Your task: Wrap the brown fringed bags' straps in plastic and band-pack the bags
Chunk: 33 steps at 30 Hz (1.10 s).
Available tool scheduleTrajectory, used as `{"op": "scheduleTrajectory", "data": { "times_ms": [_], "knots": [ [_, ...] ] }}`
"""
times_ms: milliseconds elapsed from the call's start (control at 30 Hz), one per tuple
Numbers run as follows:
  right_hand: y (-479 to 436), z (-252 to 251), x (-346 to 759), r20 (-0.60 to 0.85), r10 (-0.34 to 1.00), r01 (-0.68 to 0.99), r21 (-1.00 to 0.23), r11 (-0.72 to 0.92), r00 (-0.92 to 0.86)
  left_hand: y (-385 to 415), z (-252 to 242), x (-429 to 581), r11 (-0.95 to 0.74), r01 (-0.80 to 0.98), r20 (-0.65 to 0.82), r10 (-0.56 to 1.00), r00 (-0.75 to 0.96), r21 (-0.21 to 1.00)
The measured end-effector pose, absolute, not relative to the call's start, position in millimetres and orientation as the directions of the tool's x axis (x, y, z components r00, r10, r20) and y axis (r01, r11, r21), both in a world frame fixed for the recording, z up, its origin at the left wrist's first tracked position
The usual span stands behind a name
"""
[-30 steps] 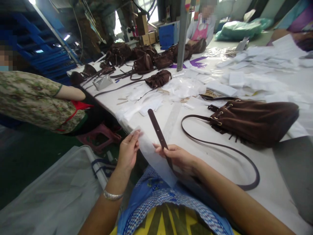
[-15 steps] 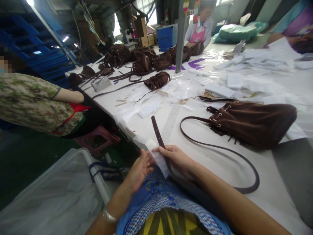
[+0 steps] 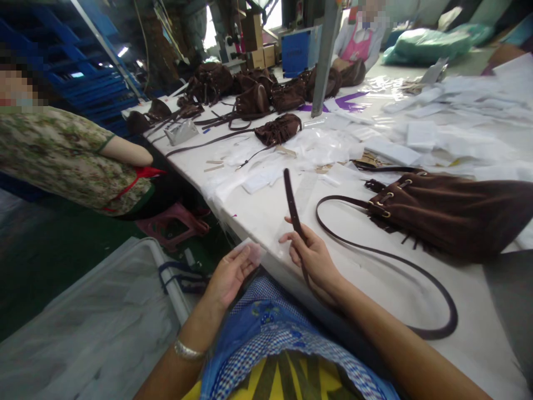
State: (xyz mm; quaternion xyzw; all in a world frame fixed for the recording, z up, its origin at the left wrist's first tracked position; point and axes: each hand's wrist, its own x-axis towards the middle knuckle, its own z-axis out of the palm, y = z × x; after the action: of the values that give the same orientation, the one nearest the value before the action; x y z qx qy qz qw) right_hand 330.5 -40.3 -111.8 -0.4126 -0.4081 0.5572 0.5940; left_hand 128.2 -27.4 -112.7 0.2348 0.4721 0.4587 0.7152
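My left hand pinches a small sheet of thin white paper just off the table's front edge. Held in my right hand is a dark brown strap with punched holes, its free end pointing up and away from me. Part of the strap is hidden behind my right hand and forearm. To the right lies a brown drawstring bag with metal eyelets and fringe, on its side. A long strap loop runs from this bag toward me over the table.
Several brown bags lie along the far side of the white table. Loose white papers spread at the right, near a grey post. A lined bin stands at lower left. Co-workers are at the left and far side.
My hands have moved apart. The paper has come away from the strap with my left hand, while my right hand keeps the strap. The view has shifted slightly.
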Motion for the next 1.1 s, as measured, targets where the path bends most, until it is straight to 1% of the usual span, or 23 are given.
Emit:
{"op": "scheduleTrajectory", "data": {
  "times_ms": [100,200,300,433,600,767,900,1033,1100],
  "knots": [
    [-46,-109,331,0.004,0.999,-0.276,-0.961,-0.01,-0.048,-10,-106,118,0.338,-0.563,-0.413,0.911,-0.006,0.754],
    [-51,-108,331,-0.011,0.968,-0.154,-0.987,-0.052,-0.252,5,-100,110,0.226,-0.613,-0.369,0.922,-0.115,0.757],
    [-53,-107,331,-0.031,0.902,0.002,-0.999,-0.034,-0.431,14,-95,103,0.166,-0.631,-0.345,0.923,-0.171,0.757],
    [-50,-105,331,-0.043,0.837,0.135,-0.99,0.036,-0.545,19,-90,96,0.144,-0.645,-0.342,0.919,-0.194,0.751],
    [-48,-107,330,-0.101,0.818,0.195,-0.981,0.014,-0.567,20,-89,93,0.159,-0.641,-0.345,0.922,-0.176,0.751],
    [-47,-109,329,-0.103,0.823,0.214,-0.977,0.022,-0.558,18,-89,93,0.18,-0.61,-0.324,0.937,-0.133,0.771],
    [-46,-113,330,-0.124,0.818,0.197,-0.98,-0.014,-0.561,13,-89,95,0.209,-0.56,-0.303,0.95,-0.079,0.802],
    [-47,-116,330,-0.112,0.825,0.165,-0.986,-0.022,-0.554,-2,-94,106,0.254,-0.501,-0.302,0.953,-0.014,0.827],
    [-48,-115,329,-0.144,0.813,0.15,-0.986,-0.07,-0.565,-12,-98,115,0.299,-0.463,-0.313,0.948,0.049,0.834]
  ]
}}
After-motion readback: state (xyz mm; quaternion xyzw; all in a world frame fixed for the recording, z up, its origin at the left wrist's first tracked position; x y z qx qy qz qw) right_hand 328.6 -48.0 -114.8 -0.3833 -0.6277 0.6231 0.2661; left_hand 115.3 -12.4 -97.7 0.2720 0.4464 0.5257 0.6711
